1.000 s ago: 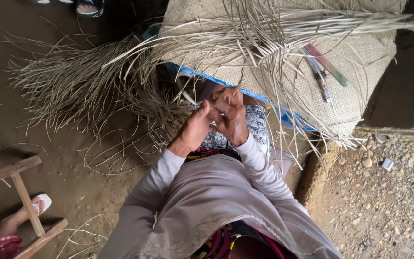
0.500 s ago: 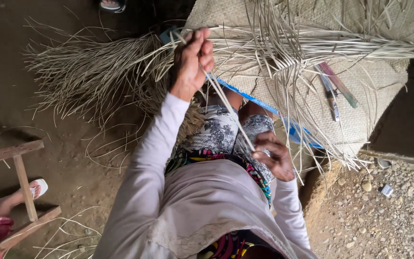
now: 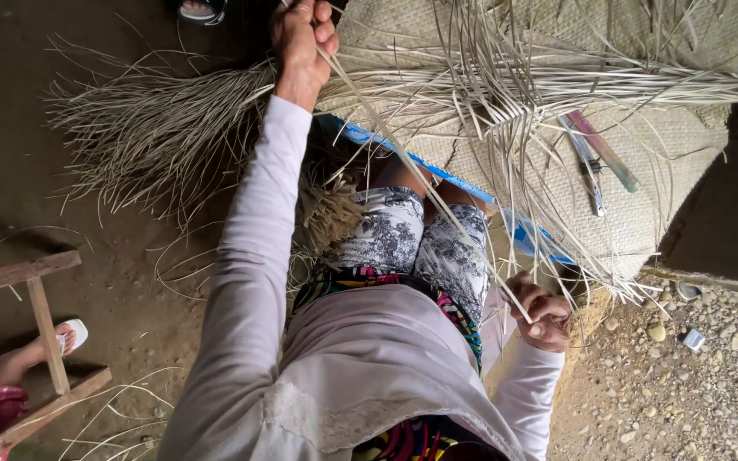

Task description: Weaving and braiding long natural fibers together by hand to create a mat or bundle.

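Observation:
A long pale dried leaf strip (image 3: 420, 175) runs taut on a slant between my two hands. My left hand (image 3: 302, 34) is raised far out at the top of the view, closed on the strip's upper end. My right hand (image 3: 542, 318) is low by my right hip, closed on the lower end. Under the strip lie my knees in patterned cloth (image 3: 416, 243). Beyond them a bundle of loose dried strips (image 3: 548, 85) rests across a woven mat (image 3: 642, 171).
A knife-like tool and a green-handled tool (image 3: 595, 158) lie on the mat. A heap of thin leaf ribs (image 3: 143, 137) spreads on the dirt at left. A wooden frame (image 3: 32, 341) and another person's sandalled foot (image 3: 57, 337) are at lower left. Gravel (image 3: 685, 376) lies at right.
My hands were together at my knees. They have drawn apart, the left rising up and away, the right dropping toward my hip, stretching the strip between them.

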